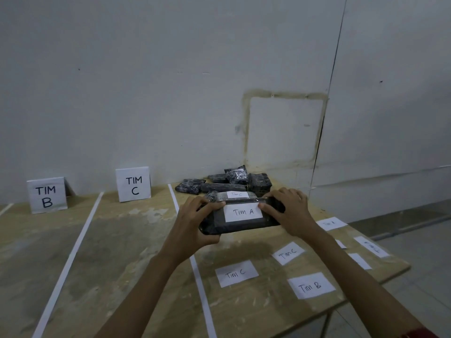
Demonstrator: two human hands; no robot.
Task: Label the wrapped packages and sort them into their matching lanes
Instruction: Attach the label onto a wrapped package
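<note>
Both left hand [195, 224] and right hand [291, 212] clasp the black package [240, 228], curled fingers [269, 208] pressing its label [243, 212].

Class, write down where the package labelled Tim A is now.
In the head view the Tim A package is right of centre, held over the table between the left hand and right hand, just in front of the Tim C package.

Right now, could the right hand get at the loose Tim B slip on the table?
Probably yes, once it lets go: the right hand pinches the Tim A package. The Tim B slip lies uncovered on the table, close below that forearm.
</note>
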